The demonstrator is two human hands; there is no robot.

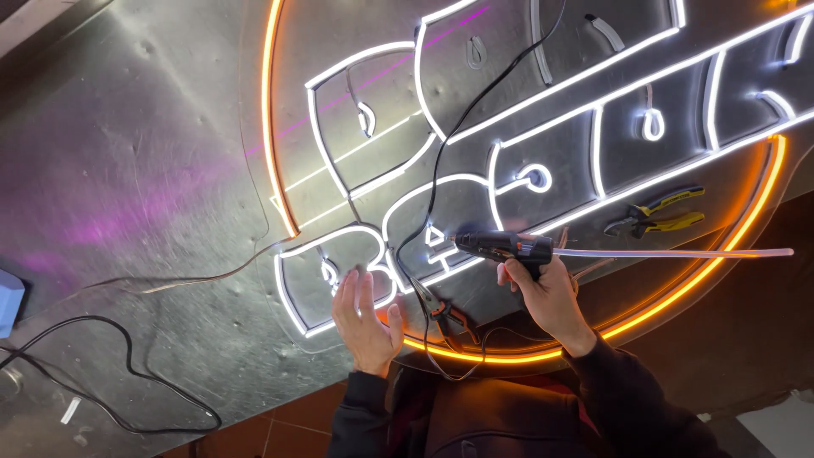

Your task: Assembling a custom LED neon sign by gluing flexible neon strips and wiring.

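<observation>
Nearest the camera, dark sleeves rise from the bottom edge. The left hand (366,315) lies flat, fingers straight and close together, palm down on the clear sign panel (517,93), holding nothing; its fingertips touch the lit white tubing (339,246) at the panel's lower left corner. Just beside it to the right, small orange-handled cutters (445,315) rest on the panel, close to the glowing orange ring (475,352) that marks the panel's near rim. That rim sits right at the near edge of the metal table (136,161), so there is little spare room between the hands and the drop to the tiled floor.

The right hand (549,298) is closed around the grip of a black glue gun (504,247), one finger at the trigger. The gun lies level, its nozzle pointing left and touching the white tubing near the panel's middle; a long clear glue stick (678,253) juts out of its back to the right, passing over the orange ring. A black cord (475,110) runs from the gun up across the panel and out of the top of the picture.

Farther off, yellow-handled pliers (657,212) lie inside the ring, well apart from both hands. To the left, the tabletop is open, dented metal, crossed only by another black cable (127,356) near its near edge.
</observation>
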